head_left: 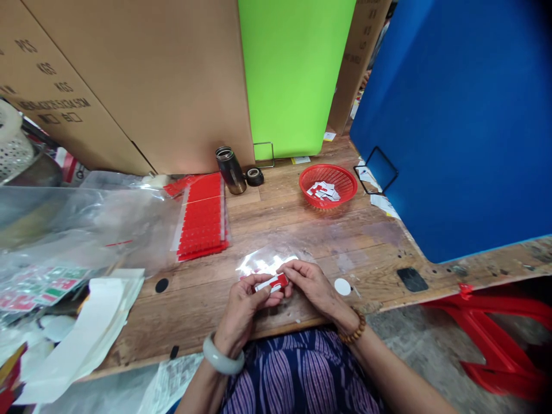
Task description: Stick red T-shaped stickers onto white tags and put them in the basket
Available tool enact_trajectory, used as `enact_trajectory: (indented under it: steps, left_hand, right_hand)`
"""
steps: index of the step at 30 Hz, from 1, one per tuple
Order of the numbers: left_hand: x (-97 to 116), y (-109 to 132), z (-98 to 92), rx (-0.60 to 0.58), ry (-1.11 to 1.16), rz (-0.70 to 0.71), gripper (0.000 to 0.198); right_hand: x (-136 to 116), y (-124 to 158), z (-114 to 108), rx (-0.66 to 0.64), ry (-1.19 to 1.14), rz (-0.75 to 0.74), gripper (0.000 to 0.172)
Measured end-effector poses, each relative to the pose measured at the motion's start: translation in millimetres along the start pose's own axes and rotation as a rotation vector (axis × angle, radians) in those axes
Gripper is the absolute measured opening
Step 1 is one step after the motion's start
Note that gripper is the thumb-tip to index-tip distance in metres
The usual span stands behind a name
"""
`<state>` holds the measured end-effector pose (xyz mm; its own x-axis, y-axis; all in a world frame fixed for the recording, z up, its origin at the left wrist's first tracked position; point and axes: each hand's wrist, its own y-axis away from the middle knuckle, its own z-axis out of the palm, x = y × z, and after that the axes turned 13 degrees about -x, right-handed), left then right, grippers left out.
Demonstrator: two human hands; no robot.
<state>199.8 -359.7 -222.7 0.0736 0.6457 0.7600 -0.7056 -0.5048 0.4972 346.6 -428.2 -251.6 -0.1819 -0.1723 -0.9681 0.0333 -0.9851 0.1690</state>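
My left hand (244, 302) and my right hand (308, 284) meet near the front edge of the wooden table (302, 230). Together they pinch a small red and white piece (272, 283), the left from below, the right at its red end. Both hands have their fingers closed on it. A small clear plastic bag (263, 263) lies just beyond the hands. A stack of red strips (202, 221) lies to the left, and a red basket (328, 184) with several red and white pieces stands further back.
A metal flask (230, 169) and a tape roll (255, 176) stand at the back by cardboard boxes (142, 80). Green (293, 75) and blue (457, 115) panels rise behind and right. Plastic bags (64, 230) and white paper strips (86, 328) cover the left.
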Motion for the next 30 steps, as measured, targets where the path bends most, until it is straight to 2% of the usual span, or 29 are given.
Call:
enact_trajectory:
  steps: [5, 11, 19, 26, 30]
  left_hand:
    - [5.5, 3.1, 2.1, -0.024, 0.043, -0.022, 0.026]
    - [7.6, 7.7, 5.5, -0.043, 0.057, -0.047, 0.027]
    - [5.1, 9.0, 4.9, -0.059, 0.017, -0.033, 0.037]
    - [5.2, 8.7, 4.9, -0.064, -0.013, -0.021, 0.037]
    - [3.4, 6.9, 5.9, -0.069, -0.013, -0.016, 0.037]
  right_hand:
    - [5.5, 8.6, -4.2, -0.130, -0.097, -0.040, 0.034]
    - [1.5, 16.8, -4.3, -0.091, 0.095, -0.092, 0.026]
    - [-2.9, 21.8, -0.6, -0.077, 0.240, -0.101, 0.025]
    - [-0.9, 22.7, 1.3, -0.058, 0.167, -0.082, 0.024]
    - [11.8, 19.8, -4.3, -0.162, -0.094, -0.025, 0.039]
